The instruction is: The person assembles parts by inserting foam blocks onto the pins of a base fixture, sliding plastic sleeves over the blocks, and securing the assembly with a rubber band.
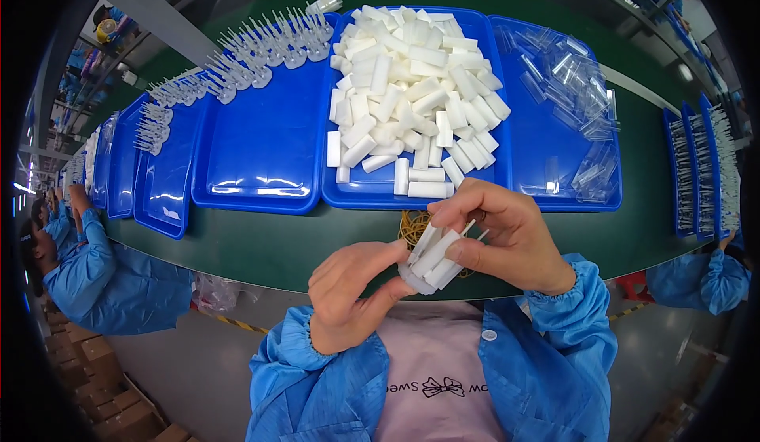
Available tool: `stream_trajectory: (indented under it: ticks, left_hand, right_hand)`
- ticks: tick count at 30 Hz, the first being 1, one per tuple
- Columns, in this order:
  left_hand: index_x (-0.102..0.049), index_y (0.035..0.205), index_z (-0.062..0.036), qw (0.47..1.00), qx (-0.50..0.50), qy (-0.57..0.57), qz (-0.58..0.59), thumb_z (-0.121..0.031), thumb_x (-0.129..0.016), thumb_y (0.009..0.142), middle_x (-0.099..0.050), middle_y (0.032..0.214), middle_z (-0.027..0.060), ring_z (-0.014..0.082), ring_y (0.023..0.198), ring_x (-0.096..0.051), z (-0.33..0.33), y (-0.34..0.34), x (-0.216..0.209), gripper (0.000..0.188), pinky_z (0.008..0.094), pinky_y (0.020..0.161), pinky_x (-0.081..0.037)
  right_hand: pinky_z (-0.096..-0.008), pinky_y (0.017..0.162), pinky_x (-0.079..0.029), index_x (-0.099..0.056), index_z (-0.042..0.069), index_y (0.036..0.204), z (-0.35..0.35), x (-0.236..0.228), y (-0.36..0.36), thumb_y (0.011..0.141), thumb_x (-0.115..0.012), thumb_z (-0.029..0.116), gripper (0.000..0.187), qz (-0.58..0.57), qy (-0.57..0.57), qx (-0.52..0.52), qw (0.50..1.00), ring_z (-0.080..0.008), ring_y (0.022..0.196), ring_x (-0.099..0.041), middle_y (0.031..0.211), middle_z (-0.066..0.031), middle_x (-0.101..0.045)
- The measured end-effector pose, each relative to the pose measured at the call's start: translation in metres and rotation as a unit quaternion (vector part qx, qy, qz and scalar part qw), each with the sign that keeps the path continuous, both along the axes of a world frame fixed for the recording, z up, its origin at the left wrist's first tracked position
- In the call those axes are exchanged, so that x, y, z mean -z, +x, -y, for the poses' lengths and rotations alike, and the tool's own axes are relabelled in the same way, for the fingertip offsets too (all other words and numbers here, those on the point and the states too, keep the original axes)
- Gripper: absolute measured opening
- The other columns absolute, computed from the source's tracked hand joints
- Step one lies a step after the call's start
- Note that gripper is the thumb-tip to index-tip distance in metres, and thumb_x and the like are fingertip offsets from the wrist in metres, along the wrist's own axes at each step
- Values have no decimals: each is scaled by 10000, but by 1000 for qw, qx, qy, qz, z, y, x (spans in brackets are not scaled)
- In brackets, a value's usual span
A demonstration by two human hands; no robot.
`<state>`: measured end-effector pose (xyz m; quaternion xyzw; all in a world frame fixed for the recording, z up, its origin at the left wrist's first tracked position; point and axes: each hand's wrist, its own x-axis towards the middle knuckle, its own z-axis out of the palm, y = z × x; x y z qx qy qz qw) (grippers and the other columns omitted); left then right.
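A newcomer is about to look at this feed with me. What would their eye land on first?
Probably the big heap of white pieces in the middle blue tray, just beyond the hands. Next, below that tray, the left hand and right hand, gripping a small white bundle between them. Then the clear plastic pieces scattered in the tray to the right.

And right below the block-heaped blue rectangular plastic tray [360,195], thin yellow bands [412,226] half hidden, slim white blocks [438,256] partly masked by bare right hand [511,228], far left of it, pale bits [77,166] too small to tell
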<state>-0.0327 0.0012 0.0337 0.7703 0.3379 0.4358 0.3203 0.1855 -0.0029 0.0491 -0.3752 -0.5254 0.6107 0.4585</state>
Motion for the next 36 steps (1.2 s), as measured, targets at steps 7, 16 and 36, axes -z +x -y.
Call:
stream_trajectory:
  ticks: [7,16,36]
  left_hand:
    - [-676,984,-3,1000,14,10,2,-31,-797,646,-680,896,119,240,777,-674,2,1,0,360,302,638,-533]
    - [-706,943,-22,1000,8,0,2,52,-760,656,-648,899,100,202,758,-630,-9,0,7,301,276,630,-500]
    - [-711,931,-17,996,-40,-70,28,59,-726,730,-627,917,93,183,819,-590,-11,-5,12,215,266,714,-469]
  right_hand:
    - [-395,1074,-375,-618,23,1037,4,1,-1,793,-665,-8,251,30,10,11,999,-101,856,-536,877,-24,-520]
    - [-314,849,-467,-622,43,1106,-44,16,31,772,-667,48,337,195,162,104,962,-199,970,-588,1026,-85,-610]
    - [-361,750,-428,-638,98,964,-72,59,30,716,-624,7,265,491,343,228,768,-237,829,-575,888,-39,-617]
